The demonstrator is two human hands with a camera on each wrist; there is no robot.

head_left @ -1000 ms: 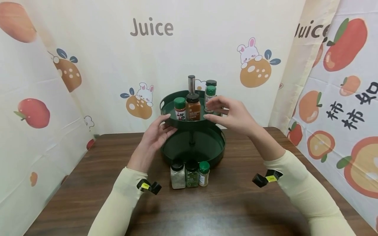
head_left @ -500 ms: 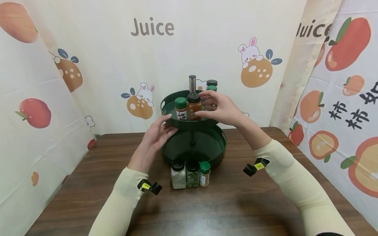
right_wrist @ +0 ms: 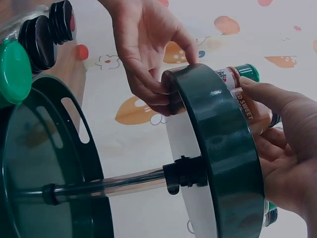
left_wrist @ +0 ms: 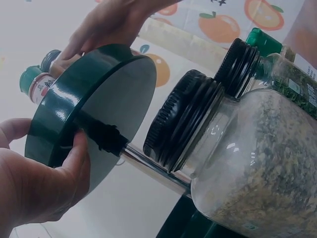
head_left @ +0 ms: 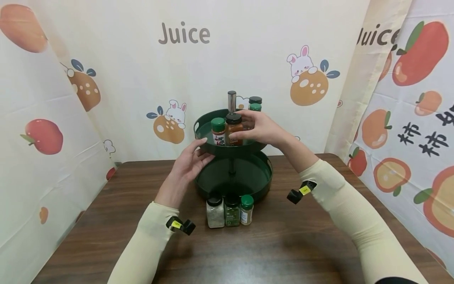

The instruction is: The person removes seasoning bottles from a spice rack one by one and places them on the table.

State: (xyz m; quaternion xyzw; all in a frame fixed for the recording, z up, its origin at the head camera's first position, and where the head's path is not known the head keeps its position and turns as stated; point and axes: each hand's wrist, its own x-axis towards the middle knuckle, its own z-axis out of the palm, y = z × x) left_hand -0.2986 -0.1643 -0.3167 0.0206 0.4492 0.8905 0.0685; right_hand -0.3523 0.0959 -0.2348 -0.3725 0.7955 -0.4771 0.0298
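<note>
Black-lidded jar (head_left: 233, 127) (orange-red), just above frame centre in head view, was clasped by right hand (head_left: 261, 127) inside upper tray (head_left: 230, 151); tray's left side was gripped by left hand (head_left: 188, 163).

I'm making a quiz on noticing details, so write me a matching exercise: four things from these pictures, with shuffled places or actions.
1. left hand
2. right hand
3. pale-filled jar
4. lower tray

A. leftmost of three jars on the table
B. dark green, beneath the upper tray
C. around the orange-brown jar
D. gripping the upper tray

Pairs: 1-D, 2-C, 3-A, 4-B
</note>
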